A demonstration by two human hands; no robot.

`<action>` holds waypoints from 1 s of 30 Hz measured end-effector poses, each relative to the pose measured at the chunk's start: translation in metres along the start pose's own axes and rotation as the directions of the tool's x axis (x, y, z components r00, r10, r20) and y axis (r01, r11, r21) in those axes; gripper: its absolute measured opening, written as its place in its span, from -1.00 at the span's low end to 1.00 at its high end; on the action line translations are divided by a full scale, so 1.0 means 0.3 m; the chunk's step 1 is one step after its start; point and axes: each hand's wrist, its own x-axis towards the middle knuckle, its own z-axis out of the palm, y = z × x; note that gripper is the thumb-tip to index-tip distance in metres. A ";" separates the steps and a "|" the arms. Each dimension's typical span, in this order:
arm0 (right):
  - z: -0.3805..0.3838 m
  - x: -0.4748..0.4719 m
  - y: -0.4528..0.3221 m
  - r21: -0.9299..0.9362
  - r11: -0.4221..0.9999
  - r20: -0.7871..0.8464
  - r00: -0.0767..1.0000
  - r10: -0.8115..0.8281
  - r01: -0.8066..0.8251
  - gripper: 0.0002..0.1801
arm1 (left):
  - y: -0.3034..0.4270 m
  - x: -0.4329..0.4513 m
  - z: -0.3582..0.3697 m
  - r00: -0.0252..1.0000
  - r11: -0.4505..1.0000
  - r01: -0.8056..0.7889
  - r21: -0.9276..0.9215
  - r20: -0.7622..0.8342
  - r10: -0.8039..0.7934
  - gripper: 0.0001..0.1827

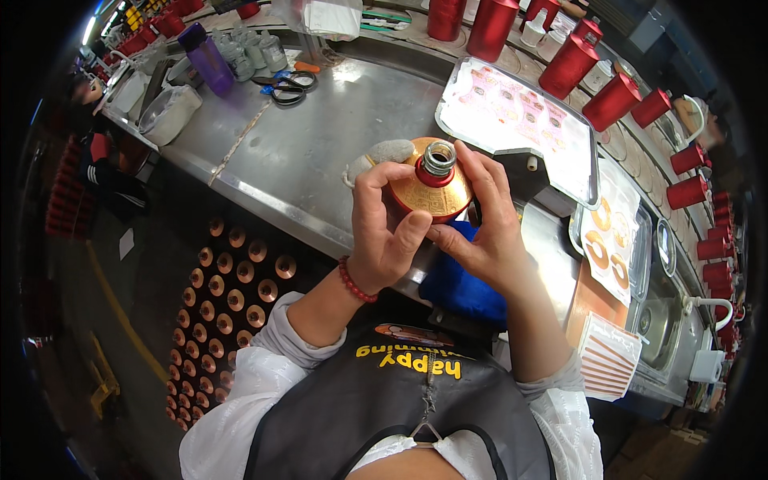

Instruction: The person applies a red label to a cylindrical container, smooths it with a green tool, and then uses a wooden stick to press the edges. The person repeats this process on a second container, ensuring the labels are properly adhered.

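Both my hands hold a red bottle (399, 209) whose rounded shoulder carries a gold ring-shaped label (441, 197); its threaded glass neck is uncapped and faces up towards me. My left hand (387, 231), with a red bead bracelet at the wrist, grips it from the left, thumb on the near edge. My right hand (489, 228) spans its right side, a fingertip near the neck. The lower bottle is hidden. Just behind lies a grey cloth pad (384, 157). Below the right hand is a blue cloth (459, 279).
A tray of printed label sheets (516, 114) lies behind right, gold ring labels (600, 231) at right. Red bottles (570, 66) stand along the far conveyor. Scissors (291, 87) and a purple bottle (210, 66) are back left. Many gold-topped bottles (225, 264) stand below the steel table's edge.
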 end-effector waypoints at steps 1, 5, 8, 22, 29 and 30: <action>0.001 0.000 0.007 -0.010 1.000 -0.002 1.000 -0.010 0.010 0.00 | 0.004 0.003 0.001 1.000 1.000 0.008 -0.019 0.004 -0.008 -0.43; 0.004 -0.004 0.009 -0.023 0.999 -0.019 1.000 -0.025 0.024 0.00 | 0.014 0.002 0.005 0.999 0.995 0.037 0.088 0.028 -0.040 -0.42; 0.008 -0.004 0.010 -0.046 0.998 -0.026 0.999 -0.044 0.042 0.00 | 0.012 0.004 0.017 0.997 0.997 0.071 0.043 -0.005 -0.071 -0.39; -0.066 -0.012 -0.010 -0.038 0.999 0.104 0.995 -0.006 0.010 -0.07 | 0.017 0.018 -0.066 0.884 0.666 -0.468 0.581 0.328 0.334 -0.55; -0.186 0.117 -0.120 -0.321 0.788 0.340 0.840 -0.422 0.526 -0.57 | -0.035 0.059 -0.075 0.979 0.949 -0.035 0.313 0.204 -0.031 0.16; -0.177 0.150 -0.139 -0.363 0.704 0.382 0.787 -0.485 0.611 -0.67 | -0.023 0.075 -0.078 0.974 0.935 -0.076 0.346 0.228 -0.005 0.17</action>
